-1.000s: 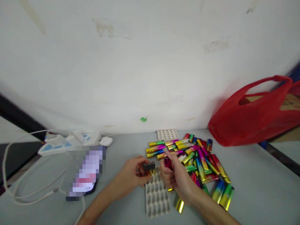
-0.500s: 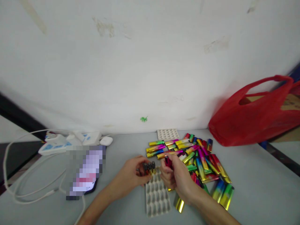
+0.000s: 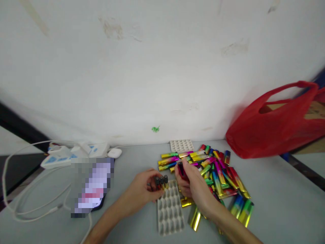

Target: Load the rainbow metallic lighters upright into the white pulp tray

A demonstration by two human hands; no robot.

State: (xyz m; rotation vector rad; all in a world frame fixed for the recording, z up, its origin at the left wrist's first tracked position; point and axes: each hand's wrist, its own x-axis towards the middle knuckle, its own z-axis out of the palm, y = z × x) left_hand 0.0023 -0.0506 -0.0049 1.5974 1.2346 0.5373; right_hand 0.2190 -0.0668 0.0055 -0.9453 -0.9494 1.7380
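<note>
My left hand (image 3: 144, 188) is closed round three upright lighters (image 3: 161, 182), their black tops side by side and gold showing below. Just under them lies a pale grey tray (image 3: 171, 217) with rows of oval hollows, lengthwise on the table. My right hand (image 3: 190, 184) grips a dark red lighter (image 3: 182, 169) with a black end pointing up. That hand is above the left edge of a heap of shiny rainbow-coloured lighters (image 3: 218, 179), and its fingers hide part of the heap. A gold-ended lighter (image 3: 195, 219) lies below my right wrist.
A second pale tray (image 3: 181, 145) rests by the wall behind the heap. At the right stands a red bag (image 3: 269, 128). To the left are a phone with a blurred screen (image 3: 93, 186), a white power strip (image 3: 76, 154), a white charger (image 3: 114, 153) and loose white cables (image 3: 38, 217).
My right hand has risen slightly and turned, showing more of the red lighter and uncovering a gold piece beside the tray. My left hand stays in place with its three lighters.
</note>
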